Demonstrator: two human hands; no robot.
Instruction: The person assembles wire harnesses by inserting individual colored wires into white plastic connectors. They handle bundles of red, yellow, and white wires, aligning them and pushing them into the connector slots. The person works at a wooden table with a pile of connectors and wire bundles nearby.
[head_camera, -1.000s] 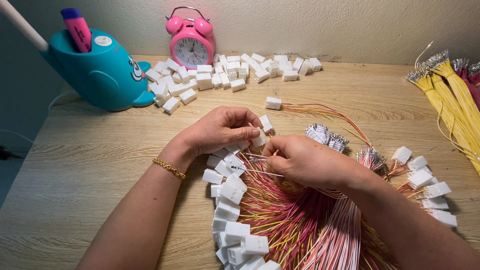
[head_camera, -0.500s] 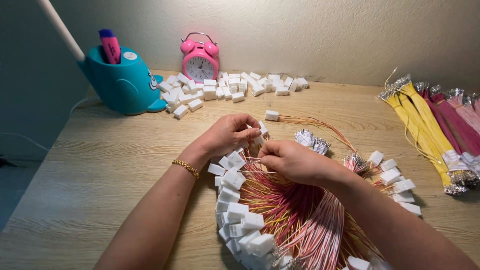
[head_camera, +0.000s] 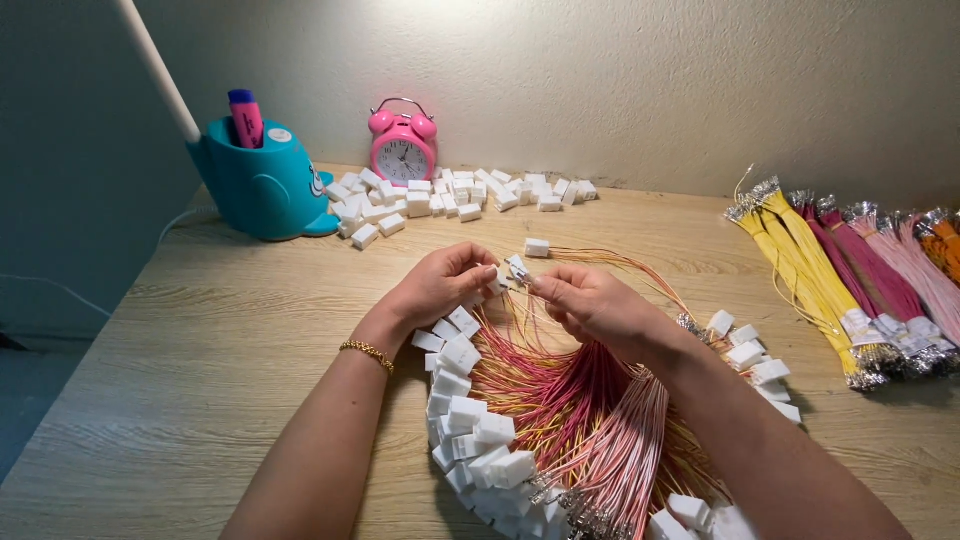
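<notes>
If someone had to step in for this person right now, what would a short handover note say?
Left hand: pinching a small white connector at its fingertips.
Right hand: pinching thin wires right beside that connector.
Below the hands: a fan of pink and yellow wires already fitted with white connectors, spread on the wooden table.
Loose white connectors lie in a heap by the pink alarm clock.
Bundled yellow and pink wires lie at far right without white connectors.
</notes>
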